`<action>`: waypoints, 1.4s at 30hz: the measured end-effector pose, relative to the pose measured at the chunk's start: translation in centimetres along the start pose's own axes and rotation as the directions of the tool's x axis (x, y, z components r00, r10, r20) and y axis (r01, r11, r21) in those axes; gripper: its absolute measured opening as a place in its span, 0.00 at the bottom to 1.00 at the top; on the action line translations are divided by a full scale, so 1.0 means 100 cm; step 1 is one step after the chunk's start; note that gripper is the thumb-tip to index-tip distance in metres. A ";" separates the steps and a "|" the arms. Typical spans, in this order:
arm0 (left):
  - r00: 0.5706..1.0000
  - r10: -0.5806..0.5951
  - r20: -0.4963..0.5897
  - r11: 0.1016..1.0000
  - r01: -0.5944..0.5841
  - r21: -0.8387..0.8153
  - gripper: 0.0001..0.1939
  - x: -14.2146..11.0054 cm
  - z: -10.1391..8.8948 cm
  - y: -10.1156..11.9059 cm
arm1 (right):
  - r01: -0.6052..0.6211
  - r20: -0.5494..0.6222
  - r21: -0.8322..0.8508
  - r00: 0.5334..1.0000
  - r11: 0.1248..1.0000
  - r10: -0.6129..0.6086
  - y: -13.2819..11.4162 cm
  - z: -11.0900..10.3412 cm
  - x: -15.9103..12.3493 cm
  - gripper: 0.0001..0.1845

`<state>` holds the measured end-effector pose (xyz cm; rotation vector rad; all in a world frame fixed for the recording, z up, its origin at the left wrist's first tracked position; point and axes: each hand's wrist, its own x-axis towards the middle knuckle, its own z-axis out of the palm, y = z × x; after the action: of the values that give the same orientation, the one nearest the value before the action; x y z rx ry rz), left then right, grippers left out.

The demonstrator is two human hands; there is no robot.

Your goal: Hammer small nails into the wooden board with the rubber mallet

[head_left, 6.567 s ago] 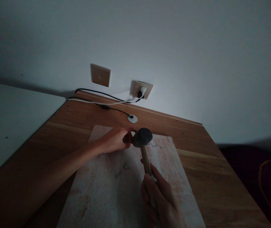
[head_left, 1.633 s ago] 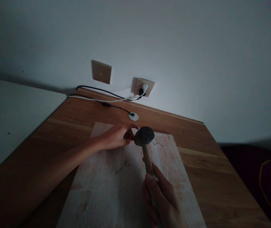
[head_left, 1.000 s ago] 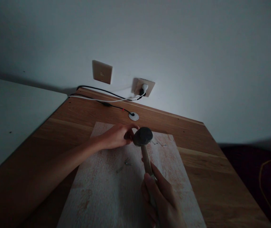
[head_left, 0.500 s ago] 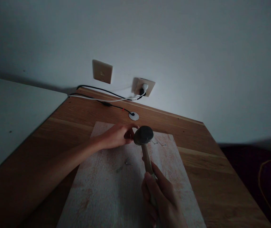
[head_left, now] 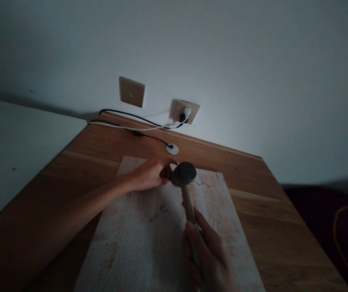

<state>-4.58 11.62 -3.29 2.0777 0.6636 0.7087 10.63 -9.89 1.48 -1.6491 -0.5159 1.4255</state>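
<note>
My right hand (head_left: 207,251) is wrapped around the wooden handle of a mallet (head_left: 184,174) with a dark, rounded head. The head is over the far part of a whitewashed wooden board (head_left: 125,243). My left hand (head_left: 152,173) is at the board's far side, thumb and finger pinched together just left of the mallet head. Whatever the fingertips hold is hidden behind the head. To the right of the head, thin nails (head_left: 211,186) stand in the board in a row. A few loose nails (head_left: 164,208) lie nearer the middle of the board.
The board lies on a brown wooden tabletop (head_left: 271,231) against a wall. A black cable runs into a round grommet (head_left: 171,149) behind the board. Plugs and cords hang from a wall socket (head_left: 189,112). A white panel (head_left: 24,150) stands on the left.
The mallet head has shifted only slightly down. My left hand keeps its pinch in the same place, and the nails on the board have not visibly moved.
</note>
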 end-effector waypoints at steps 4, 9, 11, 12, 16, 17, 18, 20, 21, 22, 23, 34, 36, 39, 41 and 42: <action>1.000 0.009 0.015 1.000 -0.009 -0.007 0.30 0.000 0.000 -0.001 | 0.017 0.001 -0.003 1.000 1.000 -0.017 -0.001 0.000 0.000 0.53; 1.000 0.010 0.018 1.000 -0.010 -0.003 0.32 0.001 0.000 -0.002 | 0.005 -0.023 -0.030 1.000 1.000 -0.006 -0.001 0.000 -0.002 0.52; 1.000 0.006 0.024 1.000 -0.006 -0.010 0.32 0.001 0.000 -0.002 | 0.006 -0.037 -0.025 0.999 1.000 -0.007 -0.001 0.000 -0.002 0.54; 1.000 0.007 0.026 1.000 -0.007 -0.014 0.31 0.001 0.000 -0.002 | 0.004 -0.038 -0.015 0.999 1.000 -0.005 -0.001 0.001 -0.002 0.56; 1.000 0.012 0.023 1.000 -0.012 -0.017 0.28 0.001 -0.001 0.001 | -0.006 -0.015 -0.009 1.000 1.000 0.006 -0.001 0.000 0.000 0.59; 1.000 0.013 0.022 1.000 -0.013 -0.015 0.27 0.000 -0.001 0.002 | -0.005 -0.006 -0.013 1.000 1.000 0.005 0.000 0.000 0.001 0.59; 1.000 0.014 0.022 1.000 -0.014 -0.016 0.27 0.000 -0.001 0.002 | -0.003 0.001 -0.018 1.000 1.000 0.003 0.000 -0.001 0.001 0.59; 1.000 0.017 0.022 1.000 -0.017 -0.022 0.29 0.000 -0.001 0.001 | 0.001 0.001 -0.026 1.000 1.000 -0.001 0.000 -0.002 0.001 0.59; 1.000 0.021 0.020 1.000 -0.021 -0.024 0.29 0.000 -0.001 0.000 | 0.001 -0.006 -0.033 1.000 0.999 -0.001 0.001 -0.003 0.001 0.59; 1.000 0.026 0.017 0.999 -0.026 -0.023 0.30 0.000 0.000 -0.001 | 0.001 -0.014 -0.044 1.000 0.999 -0.001 0.001 -0.003 0.001 0.58; 0.999 0.030 0.014 0.999 -0.030 -0.019 0.31 0.000 0.000 -0.002 | 0.005 -0.016 -0.056 1.000 0.998 -0.006 0.001 -0.003 0.000 0.57; 0.999 0.022 0.033 1.000 -0.022 0.000 0.29 0.001 -0.002 0.001 | 0.019 -0.025 -0.026 1.000 0.999 -0.020 0.000 0.000 -0.001 0.57; 0.999 0.023 0.029 1.000 -0.023 -0.004 0.29 0.001 -0.002 0.001 | 0.012 -0.018 -0.044 1.000 0.999 -0.012 0.000 -0.001 -0.001 0.56; 0.999 0.029 0.025 1.000 -0.029 -0.003 0.27 0.001 -0.002 0.000 | -0.015 -0.034 -0.035 0.999 0.999 0.014 -0.002 -0.001 -0.003 0.59; 0.999 0.025 0.030 1.000 -0.025 -0.003 0.24 0.001 -0.001 -0.001 | -0.005 -0.039 -0.015 0.999 1.000 0.004 -0.005 -0.001 -0.005 0.59; 0.999 0.023 0.032 1.000 -0.023 -0.007 0.23 0.001 -0.001 -0.001 | 0.003 -0.037 -0.009 0.999 1.000 -0.003 -0.007 -0.001 -0.006 0.59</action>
<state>-4.60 11.83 -3.30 2.0894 0.6192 0.6884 10.70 -10.05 2.43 -1.6777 -0.5043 1.3903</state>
